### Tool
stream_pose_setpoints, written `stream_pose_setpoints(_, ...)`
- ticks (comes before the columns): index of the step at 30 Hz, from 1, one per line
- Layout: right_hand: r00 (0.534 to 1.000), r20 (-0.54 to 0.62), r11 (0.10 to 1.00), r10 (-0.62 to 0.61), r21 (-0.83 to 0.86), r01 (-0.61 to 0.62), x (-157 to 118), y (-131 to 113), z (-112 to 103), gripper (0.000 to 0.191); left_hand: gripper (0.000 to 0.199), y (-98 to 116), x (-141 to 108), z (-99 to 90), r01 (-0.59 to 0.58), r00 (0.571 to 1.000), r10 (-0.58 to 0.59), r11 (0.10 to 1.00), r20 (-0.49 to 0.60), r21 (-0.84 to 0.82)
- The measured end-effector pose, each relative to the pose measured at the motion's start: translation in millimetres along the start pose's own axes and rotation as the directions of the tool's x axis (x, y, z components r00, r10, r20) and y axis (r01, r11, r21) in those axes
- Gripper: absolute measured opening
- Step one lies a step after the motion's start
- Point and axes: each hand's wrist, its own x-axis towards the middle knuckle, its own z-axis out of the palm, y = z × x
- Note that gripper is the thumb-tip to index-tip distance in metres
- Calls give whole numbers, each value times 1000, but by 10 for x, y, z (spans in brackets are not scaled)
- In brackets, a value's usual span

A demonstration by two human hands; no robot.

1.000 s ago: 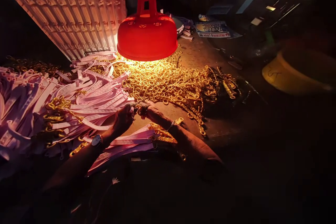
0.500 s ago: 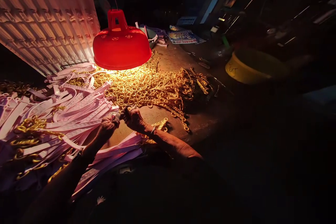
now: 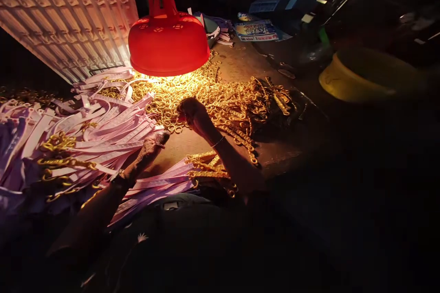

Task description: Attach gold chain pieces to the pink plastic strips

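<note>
My left hand [image 3: 154, 144] is closed at the edge of a spread of pale pink straps [image 3: 113, 130]; what its fingers hold, if anything, is too small to make out. Over the near edge of a heap of gold rings [image 3: 172, 112] is my right hand [image 3: 195, 113], its fingers curled down and dark in shadow. Whether a ring is between them is hidden. Gold chains [image 3: 237, 116] adjoin the heap on the right. Below my hands lies a bundle of straps [image 3: 161, 187] with gold chain ends [image 3: 206, 165].
A lit red lamp [image 3: 168, 46] hangs low over the rings. Corrugated sheeting [image 3: 68, 13] stands at the left. Printed papers [image 3: 256, 30] lie at the table's far side. A yellow tub [image 3: 350, 84] is at the right, in dim light.
My hands were together at the straps' edge. My right hand has moved apart, up and right to the rings; the left stays near the straps. The whole view has shifted.
</note>
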Motion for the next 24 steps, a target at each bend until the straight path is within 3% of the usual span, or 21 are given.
stream_pose_setpoints(2,1000,8,996,-26,-81,27,34,31,-79,14,40,1,34,28,64,997,-55,974,49,-217)
stream_pose_setpoints(4,993,113,980,-27,-191,49,-9,114,-99,22,41,2,74,44,91,996,-92,909,16,-407)
stream_pose_setpoints(7,980,198,955,-22,-285,79,-150,257,-14,25,32,50,107,70,108,988,-152,835,-37,-539)
stream_pose_setpoints(14,983,173,919,-61,-375,123,-237,486,263,25,21,234,93,115,183,978,-208,807,20,-562)
stream_pose_setpoints(19,983,165,858,-86,-488,157,-236,571,233,16,21,133,83,102,176,982,-184,815,41,-552)
stream_pose_setpoints(24,977,208,787,-48,-594,165,-204,605,187,14,29,32,40,115,182,981,-195,878,17,-443)
